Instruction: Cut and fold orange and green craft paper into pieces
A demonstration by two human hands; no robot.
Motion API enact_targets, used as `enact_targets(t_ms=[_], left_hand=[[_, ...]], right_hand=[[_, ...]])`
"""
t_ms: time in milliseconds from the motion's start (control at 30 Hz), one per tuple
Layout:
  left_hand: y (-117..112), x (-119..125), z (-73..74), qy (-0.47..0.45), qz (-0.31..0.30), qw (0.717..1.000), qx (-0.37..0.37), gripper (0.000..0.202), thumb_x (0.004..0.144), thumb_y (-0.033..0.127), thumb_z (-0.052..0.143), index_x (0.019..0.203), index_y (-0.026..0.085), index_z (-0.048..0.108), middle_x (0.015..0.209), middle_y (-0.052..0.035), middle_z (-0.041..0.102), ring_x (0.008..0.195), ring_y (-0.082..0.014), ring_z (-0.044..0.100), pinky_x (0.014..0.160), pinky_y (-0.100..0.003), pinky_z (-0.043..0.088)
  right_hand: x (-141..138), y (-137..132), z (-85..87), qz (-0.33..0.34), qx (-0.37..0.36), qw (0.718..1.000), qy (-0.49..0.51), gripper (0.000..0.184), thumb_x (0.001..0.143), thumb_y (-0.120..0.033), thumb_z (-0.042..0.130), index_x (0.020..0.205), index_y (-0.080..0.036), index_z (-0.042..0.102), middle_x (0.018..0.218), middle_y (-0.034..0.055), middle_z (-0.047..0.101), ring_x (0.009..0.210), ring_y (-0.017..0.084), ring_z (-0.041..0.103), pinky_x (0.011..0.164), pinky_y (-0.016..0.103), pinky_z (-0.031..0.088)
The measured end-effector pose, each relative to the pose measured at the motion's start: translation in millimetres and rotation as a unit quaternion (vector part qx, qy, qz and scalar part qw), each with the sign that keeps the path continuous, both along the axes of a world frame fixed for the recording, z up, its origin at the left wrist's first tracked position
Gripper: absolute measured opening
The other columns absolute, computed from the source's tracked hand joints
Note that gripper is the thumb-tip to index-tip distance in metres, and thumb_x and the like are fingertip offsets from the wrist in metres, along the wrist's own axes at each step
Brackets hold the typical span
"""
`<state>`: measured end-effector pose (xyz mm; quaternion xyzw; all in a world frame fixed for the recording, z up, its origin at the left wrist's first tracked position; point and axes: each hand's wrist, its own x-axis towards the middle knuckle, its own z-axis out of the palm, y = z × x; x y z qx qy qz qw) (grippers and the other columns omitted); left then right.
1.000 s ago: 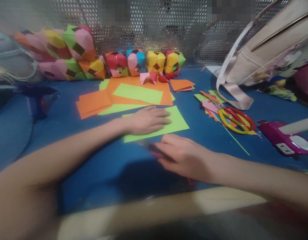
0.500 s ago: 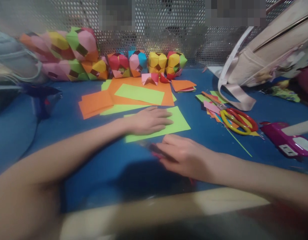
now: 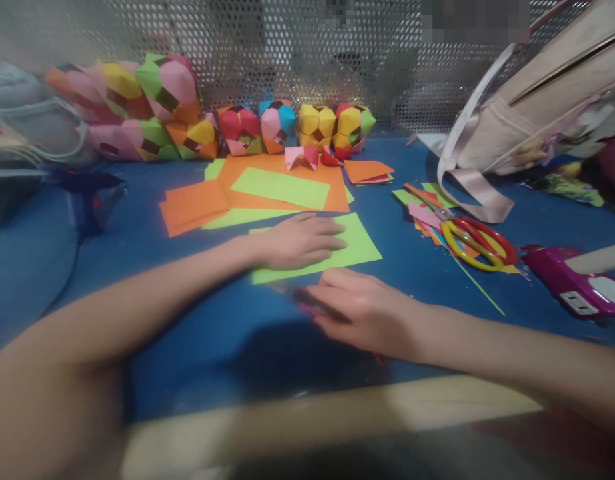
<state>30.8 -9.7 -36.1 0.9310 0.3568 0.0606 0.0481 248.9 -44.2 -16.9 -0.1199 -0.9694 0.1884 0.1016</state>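
My left hand (image 3: 297, 241) lies flat, fingers stretched out, on a lime green sheet of paper (image 3: 360, 243) on the blue table (image 3: 197, 313). Just in front of the sheet, my right hand (image 3: 367, 310) rests on the table with fingers curled over a thin dark object (image 3: 300, 297) that is blurred; I cannot make out what it is. Further back lie orange and green paper sheets (image 3: 277, 190).
Colourful folded paper balls (image 3: 287, 127) line the perforated metal back wall. Scissors with red and yellow handles (image 3: 474, 240) lie on paper scraps at the right, beside a magenta device (image 3: 572, 283). A beige bag (image 3: 537, 113) stands at back right; a bundle at far left.
Hardly anything differs: both hands stay in place; only the view has shifted slightly.
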Motion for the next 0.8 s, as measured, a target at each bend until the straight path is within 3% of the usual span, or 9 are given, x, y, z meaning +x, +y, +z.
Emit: enact_targets(t_ms=[800], left_hand=[[-0.6, 1.4, 1.7, 0.009, 0.003, 1.0, -0.002, 0.047, 0.104, 0.039, 0.029, 0.141, 0.021, 0.053, 0.156, -0.0118, 0.042, 0.145, -0.0274, 0.037, 0.118, -0.049, 0.026]], right_hand=[[-12.8, -5.7, 4.2, 0.015, -0.005, 0.999, -0.036, 0.021, 0.094, -0.024, 0.055, 0.103, -0.013, 0.069, 0.09, 0.0082, 0.06, 0.078, 0.017, 0.051, 0.064, 0.029, 0.037]])
